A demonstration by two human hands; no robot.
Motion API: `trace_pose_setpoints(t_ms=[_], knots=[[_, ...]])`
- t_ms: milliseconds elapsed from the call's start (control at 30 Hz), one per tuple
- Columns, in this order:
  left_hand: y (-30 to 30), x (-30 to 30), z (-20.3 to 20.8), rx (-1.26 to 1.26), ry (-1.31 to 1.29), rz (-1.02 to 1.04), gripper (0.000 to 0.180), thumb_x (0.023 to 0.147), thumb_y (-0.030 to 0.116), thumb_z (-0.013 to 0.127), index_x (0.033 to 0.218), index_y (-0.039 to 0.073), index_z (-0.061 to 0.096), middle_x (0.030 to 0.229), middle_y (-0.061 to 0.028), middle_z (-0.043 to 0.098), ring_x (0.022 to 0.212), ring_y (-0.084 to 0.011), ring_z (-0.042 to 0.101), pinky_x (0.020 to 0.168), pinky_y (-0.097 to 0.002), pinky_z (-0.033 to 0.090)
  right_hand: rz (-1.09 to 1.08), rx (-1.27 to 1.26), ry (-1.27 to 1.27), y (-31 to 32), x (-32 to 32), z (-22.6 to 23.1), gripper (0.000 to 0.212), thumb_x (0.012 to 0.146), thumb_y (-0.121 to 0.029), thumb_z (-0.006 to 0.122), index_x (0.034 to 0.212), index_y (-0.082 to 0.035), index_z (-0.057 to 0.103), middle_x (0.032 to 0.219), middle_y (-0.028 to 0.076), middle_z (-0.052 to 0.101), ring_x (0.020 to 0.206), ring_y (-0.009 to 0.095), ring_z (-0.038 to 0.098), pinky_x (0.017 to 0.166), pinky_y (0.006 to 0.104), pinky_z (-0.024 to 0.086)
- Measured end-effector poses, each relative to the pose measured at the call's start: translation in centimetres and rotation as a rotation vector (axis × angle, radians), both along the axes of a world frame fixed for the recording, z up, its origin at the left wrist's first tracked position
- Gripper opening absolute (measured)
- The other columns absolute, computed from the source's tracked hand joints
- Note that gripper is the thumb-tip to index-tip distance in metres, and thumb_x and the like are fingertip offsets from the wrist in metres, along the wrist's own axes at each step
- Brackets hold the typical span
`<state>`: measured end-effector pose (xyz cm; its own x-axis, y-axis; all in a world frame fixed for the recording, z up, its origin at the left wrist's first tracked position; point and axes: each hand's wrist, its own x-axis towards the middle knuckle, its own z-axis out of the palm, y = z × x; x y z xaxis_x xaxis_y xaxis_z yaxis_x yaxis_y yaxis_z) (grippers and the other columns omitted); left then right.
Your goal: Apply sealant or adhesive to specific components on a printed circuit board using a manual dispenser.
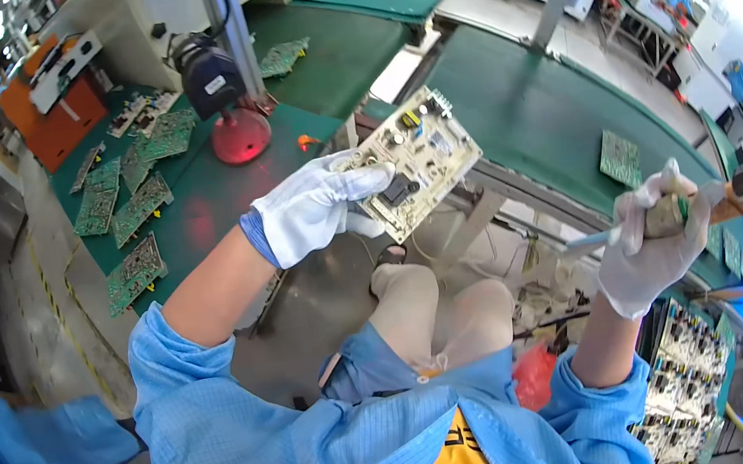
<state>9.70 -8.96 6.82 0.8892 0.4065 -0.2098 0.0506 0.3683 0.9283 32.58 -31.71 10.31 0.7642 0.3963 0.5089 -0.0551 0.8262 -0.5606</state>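
My left hand (305, 214), in a white glove, grips a pale circuit board (438, 160) by its left edge. The thumb lies over the board's face, which carries a black chip and several small components. The board is tilted, held in the air above my lap. Off to the right, my right hand (640, 251), also gloved, is closed around a tool with a tan, rounded body (667, 215) and a pale blue shaft pointing left. The exact kind of this tool I cannot make out. A green circuit board (619, 158) lies on the belt just beyond that hand.
Several green circuit boards (131, 213) lie on the green table at left, beside a black scanner (211, 80) on a red base. A green conveyor belt (516, 99) runs ahead. Rows of populated boards (687, 386) stand at lower right. Another person's blue sleeve (81, 433) shows at lower left.
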Motion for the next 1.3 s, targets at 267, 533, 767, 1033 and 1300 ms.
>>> trace_pose_setpoints(t_ms=[267, 533, 767, 1033, 1300], knots=[[0.5, 1.0, -2.1, -0.063, -0.040, 0.007, 0.048, 0.086, 0.023, 0.066, 0.128, 0.006, 0.051, 0.114, -0.0047, 0.062, 0.097, -0.0141, 0.063, 0.075, -0.0293, 0.056, -0.062, 0.001, -0.088, -0.1, 1.1, -0.5, 0.044, 0.098, -0.035, 0.042, 0.100, 0.005, 0.060, 0.080, 0.012, 0.059, 0.059, 0.016, 0.053, 0.044, 0.0239, 0.040], [1.1, -2.2, -3.4, -0.084, -0.040, 0.132, 0.045, 0.088, 0.023, 0.065, 0.127, 0.006, 0.052, 0.113, -0.0060, 0.062, 0.092, -0.0144, 0.064, 0.067, -0.0284, 0.057, -0.075, -0.021, -0.133, -0.5, 0.5, -0.5, 0.040, 0.099, -0.035, 0.037, 0.104, 0.000, 0.055, 0.077, 0.012, 0.054, 0.050, 0.012, 0.047, 0.042, 0.0187, 0.035], [3.0, -6.1, -3.0, -0.548, -0.276, 0.472, 0.033, 0.097, 0.022, 0.048, 0.122, 0.001, 0.051, 0.116, -0.0158, 0.061, 0.096, -0.0259, 0.065, 0.073, -0.0325, 0.059, -0.174, 0.030, 0.027, -1.0, 1.5, -1.3, 0.034, 0.099, -0.032, 0.044, 0.101, -0.001, 0.058, 0.078, 0.012, 0.057, 0.039, 0.009, 0.036, 0.047, 0.0207, 0.038], [5.8, -8.7, -3.6, -0.442, -0.257, 0.716, 0.020, 0.090, 0.031, 0.060, 0.088, 0.011, 0.064, 0.078, -0.0017, 0.068, 0.053, -0.0117, 0.063, 0.037, -0.0212, 0.049, -0.142, -0.007, -0.125, -0.9, 2.3, -1.4, 0.037, 0.100, -0.032, 0.042, 0.101, 0.000, 0.060, 0.078, 0.013, 0.059, 0.034, 0.009, 0.032, 0.039, 0.0176, 0.033], [6.9, -9.5, -4.8, -0.559, -0.337, 0.608, 0.021, 0.090, 0.029, 0.060, 0.090, 0.008, 0.062, 0.080, -0.0069, 0.068, 0.060, -0.0170, 0.067, 0.041, -0.0245, 0.056, -0.275, 0.001, 0.054, -1.1, 2.0, -1.2, 0.039, 0.099, -0.035, 0.043, 0.098, 0.001, 0.060, 0.078, 0.014, 0.061, 0.034, 0.008, 0.033, 0.038, 0.0172, 0.033]])
